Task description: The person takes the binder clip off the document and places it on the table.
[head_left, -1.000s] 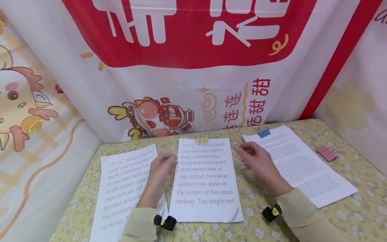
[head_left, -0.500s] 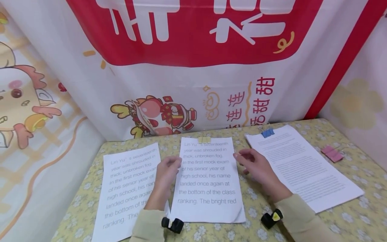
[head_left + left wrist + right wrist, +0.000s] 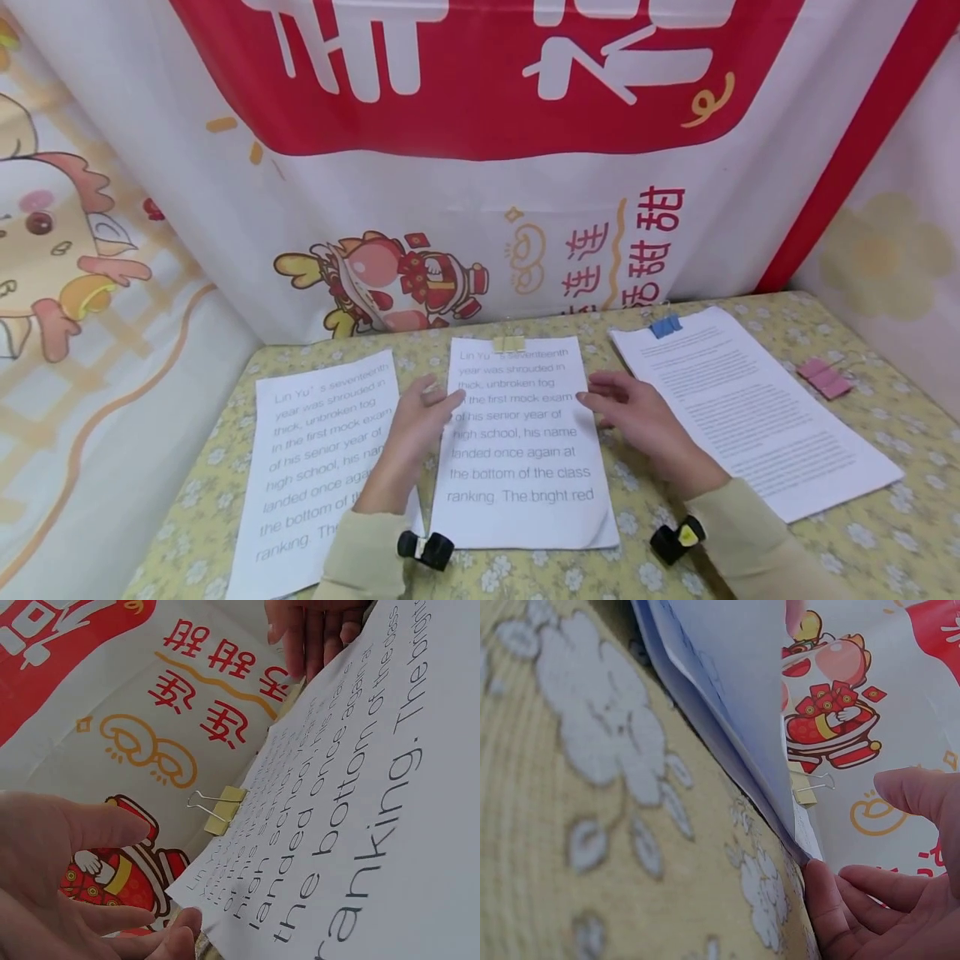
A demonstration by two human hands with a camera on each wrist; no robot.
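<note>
A middle stack of printed paper (image 3: 517,525) lies on the table, with a pale yellow binder clip (image 3: 509,343) on its top edge. My left hand (image 3: 412,437) is at the stack's left edge, its thumb raised apart from the fingers in the left wrist view. Low fingertips (image 3: 184,926) meet the sheets' edge there. On the opposite side, my right hand (image 3: 648,417) has its fingers at the stack's right edge. The right wrist view shows a fingertip (image 3: 821,881) against the sheets' corner, thumb held away. The stack's lower right corner curls slightly.
Another printed stack (image 3: 300,492) lies at the left, partly under the left forearm. To the right is a stack of small print (image 3: 772,417) with a blue binder clip (image 3: 665,326). A pink binder clip (image 3: 825,379) lies beyond it on the flowered tablecloth (image 3: 187,500).
Both hands have come inward to the sides of the middle stack. The right hand has moved left and nearer, away from the blue-clipped stack. The view has shifted slightly.
</note>
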